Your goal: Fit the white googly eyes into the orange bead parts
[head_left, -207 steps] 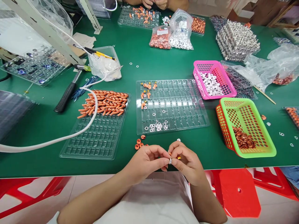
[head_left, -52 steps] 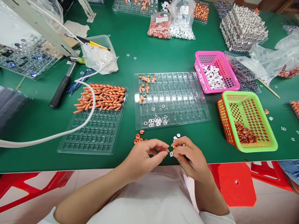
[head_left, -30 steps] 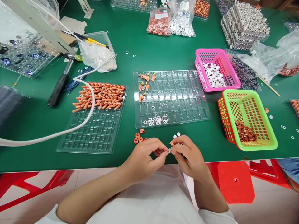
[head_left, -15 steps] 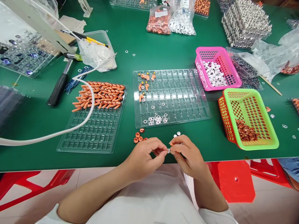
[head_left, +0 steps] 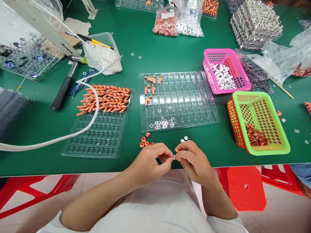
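Head view: the left hand point(head_left: 150, 163) and right hand point(head_left: 195, 161) meet fingertip to fingertip above the near edge of the green table point(head_left: 36, 126). Both are pinched on a white ring point(head_left: 174, 157) held between them, so neither is nearer. The right hand also grips a small orange piece point(head_left: 178, 150). The ring looks pale and glossy, too small to tell its axis. Loose orange rings point(head_left: 145, 141) lie just beyond the left hand, and the clear tray point(head_left: 194, 106) sits farther back.
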A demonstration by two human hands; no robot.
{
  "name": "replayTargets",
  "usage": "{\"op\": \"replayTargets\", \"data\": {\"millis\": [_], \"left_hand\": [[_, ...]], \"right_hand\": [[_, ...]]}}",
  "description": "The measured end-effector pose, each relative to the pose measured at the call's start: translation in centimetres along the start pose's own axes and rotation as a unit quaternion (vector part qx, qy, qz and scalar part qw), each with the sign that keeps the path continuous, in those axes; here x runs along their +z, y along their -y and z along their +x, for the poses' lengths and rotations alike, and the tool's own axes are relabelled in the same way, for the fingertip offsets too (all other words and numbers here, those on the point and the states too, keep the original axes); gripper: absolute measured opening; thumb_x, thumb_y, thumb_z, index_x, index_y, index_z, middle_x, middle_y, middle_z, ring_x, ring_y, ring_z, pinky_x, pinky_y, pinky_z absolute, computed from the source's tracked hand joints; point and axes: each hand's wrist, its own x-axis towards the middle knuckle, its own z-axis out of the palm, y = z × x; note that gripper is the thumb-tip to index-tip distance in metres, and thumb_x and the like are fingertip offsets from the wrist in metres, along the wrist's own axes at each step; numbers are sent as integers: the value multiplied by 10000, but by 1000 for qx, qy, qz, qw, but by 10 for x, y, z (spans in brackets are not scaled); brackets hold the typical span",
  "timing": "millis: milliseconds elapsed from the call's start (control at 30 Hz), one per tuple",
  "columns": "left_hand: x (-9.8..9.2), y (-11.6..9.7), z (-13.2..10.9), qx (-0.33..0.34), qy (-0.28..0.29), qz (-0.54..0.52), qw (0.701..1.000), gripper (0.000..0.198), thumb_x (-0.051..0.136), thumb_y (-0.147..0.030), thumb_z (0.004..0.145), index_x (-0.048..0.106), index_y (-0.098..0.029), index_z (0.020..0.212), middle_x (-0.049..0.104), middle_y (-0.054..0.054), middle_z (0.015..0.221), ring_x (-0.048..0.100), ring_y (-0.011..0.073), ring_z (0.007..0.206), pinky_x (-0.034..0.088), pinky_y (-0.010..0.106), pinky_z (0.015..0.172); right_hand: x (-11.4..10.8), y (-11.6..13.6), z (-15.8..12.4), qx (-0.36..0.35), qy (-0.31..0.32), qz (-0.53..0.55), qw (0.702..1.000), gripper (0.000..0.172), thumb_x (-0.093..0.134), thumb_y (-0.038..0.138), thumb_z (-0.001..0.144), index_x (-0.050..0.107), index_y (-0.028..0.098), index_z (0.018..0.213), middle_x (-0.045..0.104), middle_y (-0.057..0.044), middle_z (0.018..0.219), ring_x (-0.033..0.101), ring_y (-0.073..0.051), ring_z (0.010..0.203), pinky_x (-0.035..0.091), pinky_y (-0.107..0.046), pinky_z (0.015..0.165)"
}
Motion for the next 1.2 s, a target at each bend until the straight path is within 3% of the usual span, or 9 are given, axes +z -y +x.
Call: {"op": "replayTargets", "data": {"millis": [467, 767, 1000, 1200], "left_hand": [[0, -6, -1, 16, 18, 16, 1000, 128, 511, -92, 794, 573, -168, 711, 592, 3, 701, 556, 112, 654, 458, 206, 610], [-10, -10, 8, 1, -34, 77, 996, 114, 506, -112, 773, 536, -183, 688, 585, -17, 680, 525, 103, 618, 438, 207, 584], [-42, -27, 45, 23, -178, 224, 958, 96, 518, -152, 773, 567, -183, 696, 615, -4, 683, 561, 138, 632, 438, 248, 587], [-47, -6, 97, 25, -105, 370, 923, 142, 519, -116, 766, 656, -156, 777, 686, 63, 789, 623, 213, 751, 465, 293, 631]], "right_hand": [[2, -3, -3, 4, 13, 87, 996, 176, 462, 82, 910, 549, 230, 948, 581, -64, 1000, 547, -170, 849, 471, -323, 718], [-1, -2, -6, 18, -16, 200, 980, 152, 488, 104, 924, 576, 228, 923, 581, -62, 986, 580, -161, 850, 497, -292, 676], [4, -2, -10, 59, -53, 240, 967, 77, 531, 171, 915, 582, 219, 884, 592, -73, 964, 584, -194, 895, 497, -332, 716], [13, -1, -9, 69, -48, 257, 963, 63, 537, 183, 911, 582, 213, 878, 582, -72, 988, 576, -192, 915, 480, -330, 745]]}}
